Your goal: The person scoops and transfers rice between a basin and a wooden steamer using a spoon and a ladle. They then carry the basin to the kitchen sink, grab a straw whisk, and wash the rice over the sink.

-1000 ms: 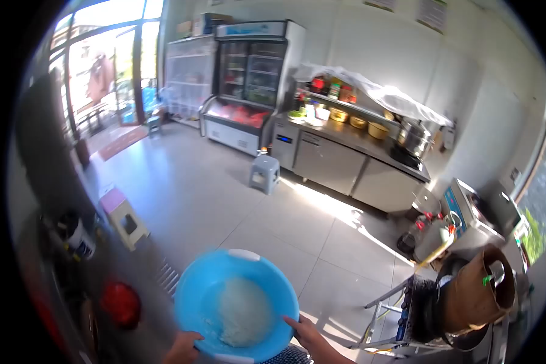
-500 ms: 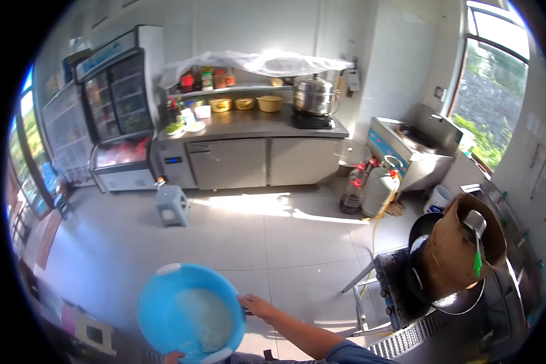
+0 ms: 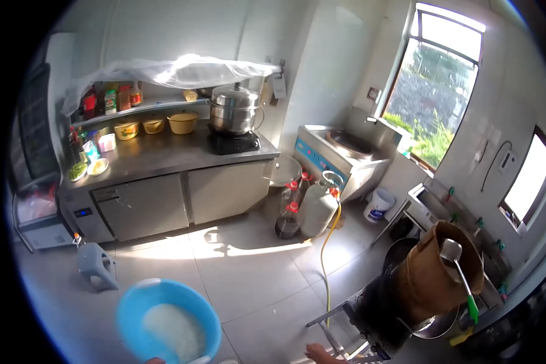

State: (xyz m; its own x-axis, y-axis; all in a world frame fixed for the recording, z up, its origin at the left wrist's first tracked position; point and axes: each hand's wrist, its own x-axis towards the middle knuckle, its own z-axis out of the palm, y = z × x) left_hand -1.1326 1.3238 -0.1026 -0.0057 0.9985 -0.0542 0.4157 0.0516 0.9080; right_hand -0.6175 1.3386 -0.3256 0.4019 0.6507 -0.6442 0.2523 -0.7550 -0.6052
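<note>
Basin and hands, seen from above. The round blue basin [image 3: 191,301] is sitting low and left of centre in my view, right of and nearer me than the grey stool [image 3: 96,264], its mouth facing up and slightly tilted. Its longer visible axis is running from upper left to lower right, with one white grip at the far left rim and another at the near right. Pale, whitish contents [image 3: 177,332] are lying inside. My left hand [image 3: 156,361] is showing only a sliver at the near rim; I cannot tell whether its fingers are clenching. My right hand [image 3: 321,353] is staying clear of the basin, near the metal stand [image 3: 344,310]; its finger closure is remaining unclear.
</note>
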